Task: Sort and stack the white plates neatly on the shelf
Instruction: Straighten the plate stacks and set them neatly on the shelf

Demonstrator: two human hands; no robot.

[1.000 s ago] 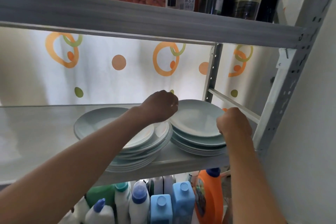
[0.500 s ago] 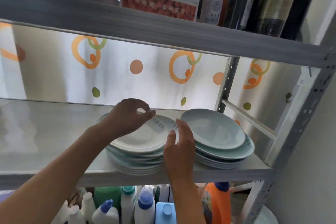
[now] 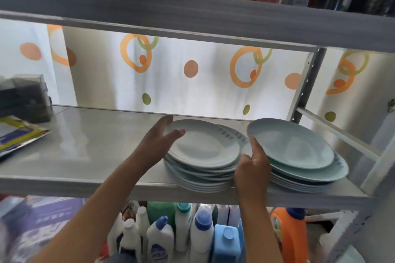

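On the shelf (image 3: 89, 147), two plate stacks (image 3: 203, 168); two hands (image 3: 158, 145) touching one.

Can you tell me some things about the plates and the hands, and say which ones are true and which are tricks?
1. There are two stacks of plates on the shelf. True.
2. The left hand is at the left stack. True.
3. The right hand is lifting a bottle. False: it is at the left stack's right edge, between the stacks.
4. The right stack sits on the floor. False: it is on the shelf.
5. Cleaning bottles stand below the shelf. True.
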